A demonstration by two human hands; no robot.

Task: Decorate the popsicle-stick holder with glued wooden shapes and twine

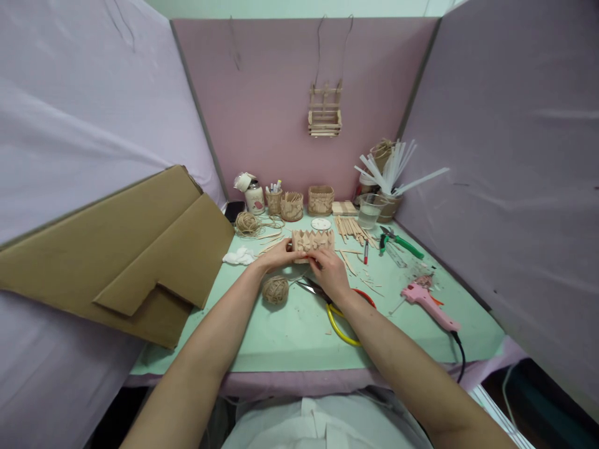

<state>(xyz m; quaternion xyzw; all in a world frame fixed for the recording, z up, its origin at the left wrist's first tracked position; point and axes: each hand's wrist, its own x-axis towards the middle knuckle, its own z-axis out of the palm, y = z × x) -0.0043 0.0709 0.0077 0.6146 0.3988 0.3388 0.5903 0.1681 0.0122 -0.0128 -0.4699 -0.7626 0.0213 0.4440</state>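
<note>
Between my hands is a small craft-stick box [312, 239] with a zigzag top edge and bow-like shapes on its front. My left hand [279, 255] grips its left side, the thumb along the lower front. My right hand [330, 269] has its fingers bent and closed at the lower front edge, against the box. Whether a smaller piece is between those fingertips is hidden. A ball of twine [275, 290] lies near my left forearm. Large scissors [340, 327] with yellow and red handles lie partly under my right wrist, blades pointing left.
A pink glue gun [430, 305] and green-handled pliers [408, 246] lie to the right. Loose craft sticks [353, 229] and a marker [365, 252] are behind my right hand. Stick-covered containers [321, 199] line the back. A cardboard sheet [140, 237] leans at the left.
</note>
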